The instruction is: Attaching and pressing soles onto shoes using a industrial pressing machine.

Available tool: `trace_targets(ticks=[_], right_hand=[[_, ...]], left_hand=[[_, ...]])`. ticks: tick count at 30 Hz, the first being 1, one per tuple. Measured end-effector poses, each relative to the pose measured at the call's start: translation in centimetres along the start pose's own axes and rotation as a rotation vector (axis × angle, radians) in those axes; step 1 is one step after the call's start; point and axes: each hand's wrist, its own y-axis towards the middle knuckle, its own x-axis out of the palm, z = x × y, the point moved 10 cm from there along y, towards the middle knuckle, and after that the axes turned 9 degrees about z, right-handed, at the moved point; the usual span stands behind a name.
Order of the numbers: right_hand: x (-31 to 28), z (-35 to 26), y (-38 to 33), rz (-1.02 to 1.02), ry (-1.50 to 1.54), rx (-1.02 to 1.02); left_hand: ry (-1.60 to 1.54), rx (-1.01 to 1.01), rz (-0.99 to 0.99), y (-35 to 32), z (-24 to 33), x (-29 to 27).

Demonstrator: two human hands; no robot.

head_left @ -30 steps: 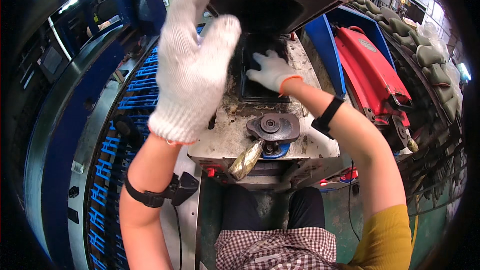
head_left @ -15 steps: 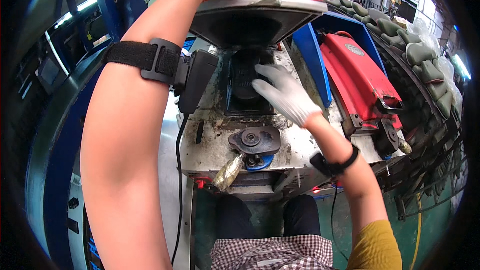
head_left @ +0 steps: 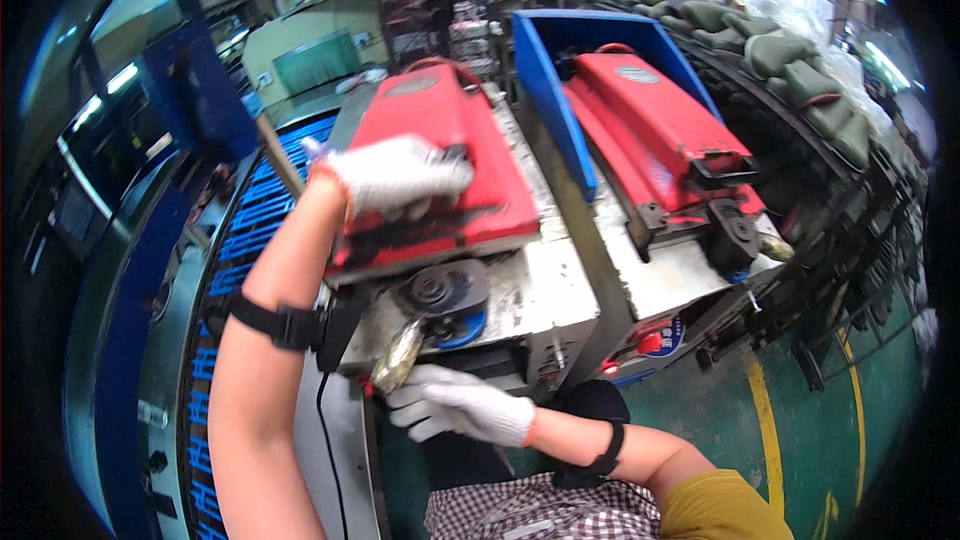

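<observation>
My left hand (head_left: 405,178), in a white knitted glove with an orange cuff, is closed round the black handle (head_left: 457,154) on the red press lid (head_left: 415,115). The lid is down and covers the mould bed. Below its front edge sits a dark metal cam latch (head_left: 438,287) on a blue base. From the latch a lever wrapped in yellowish tape (head_left: 400,355) slants down toward me. My right hand (head_left: 460,405), also white-gloved, is at the lever's lower end, fingers apart and slightly bent, not wrapped round it.
To the right stands a second red press (head_left: 650,120) inside a blue guard (head_left: 553,90). Beyond it a rack carries several grey-green padded pieces (head_left: 780,55). At left runs a conveyor with blue slats (head_left: 240,240). A red button (head_left: 650,342) sits on the second press's front.
The raised lid has come down over the dark mould bed, my left hand moving down with it. My right hand has left the bed for the taped lever. The view has turned right.
</observation>
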Motion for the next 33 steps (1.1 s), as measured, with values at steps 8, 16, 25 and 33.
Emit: trace_targets(ticks=[8,16,25,33], right_hand=[[3.6,-0.7,3.3,-0.168,0.473,-0.005],[-0.1,-6.7,-4.4,-0.268,0.715,-0.052],[-5.6,-30.0,-29.2,1.060,-1.372,-1.020],[-13.9,-34.7,-43.7,2.035,-1.830,-0.377]], left_hand=[[0.100,-0.039,0.186,-0.7,-1.5,3.8],[0.191,-0.023,0.189,-0.9,-0.6,4.3],[-0.087,0.039,0.834,-4.2,-1.3,1.9],[-0.011,0.669,0.837,-4.1,16.2,8.9]])
